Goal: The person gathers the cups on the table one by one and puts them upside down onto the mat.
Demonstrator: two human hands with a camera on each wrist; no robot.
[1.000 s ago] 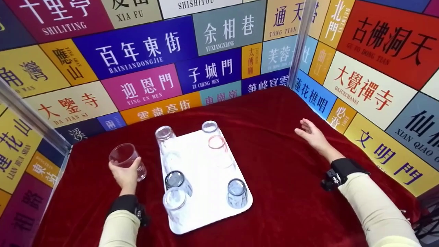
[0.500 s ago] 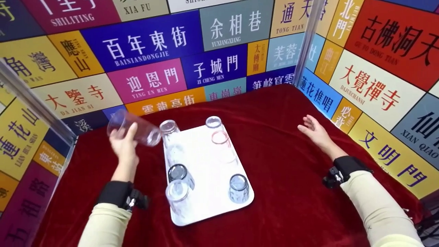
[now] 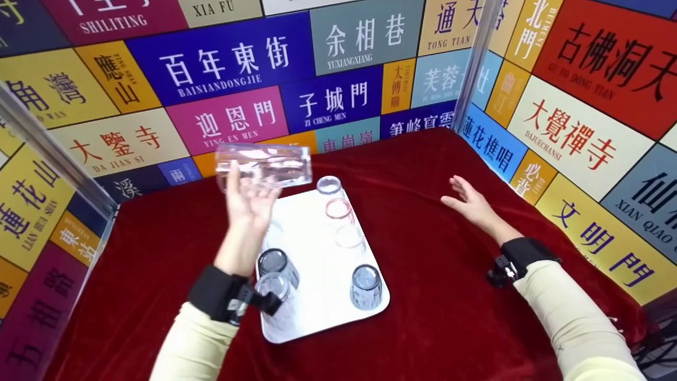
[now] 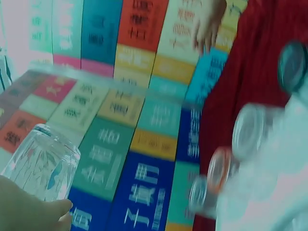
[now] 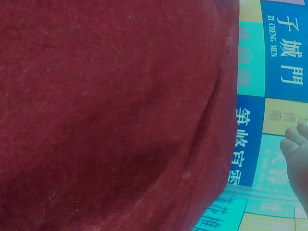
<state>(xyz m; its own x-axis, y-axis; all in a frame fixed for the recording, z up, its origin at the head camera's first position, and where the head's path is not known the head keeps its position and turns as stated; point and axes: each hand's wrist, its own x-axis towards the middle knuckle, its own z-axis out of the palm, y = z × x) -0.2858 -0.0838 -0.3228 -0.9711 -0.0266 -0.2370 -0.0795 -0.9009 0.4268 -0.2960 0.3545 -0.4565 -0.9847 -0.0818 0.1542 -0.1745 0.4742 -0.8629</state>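
Note:
My left hand (image 3: 247, 203) grips a clear drinking glass (image 3: 275, 165), raised over the back left of the white tray (image 3: 317, 312). The glass lies on its side in the air, its base end pointing right. In the left wrist view, the fingers and thumb (image 4: 29, 209) are around the lower part of the glass (image 4: 45, 161). My right hand (image 3: 470, 205) hovers to the right of the tray, fingers extended and holding nothing; part of it shows at the edge of the right wrist view (image 5: 298, 159).
Upside-down glasses stand on the tray: a smoky glass (image 3: 276, 263) and a clear glass (image 3: 274, 290) at left, a blue-grey glass (image 3: 366, 288) front right, a red-rimmed glass (image 3: 338, 208) behind. Red cloth (image 3: 439, 296) covers the table; sign-printed panels (image 3: 222, 58) rise behind.
My left hand has lifted the glass from the left of the tray, tipped it from upright onto its side, and carried it right. The right hand has shifted slightly left.

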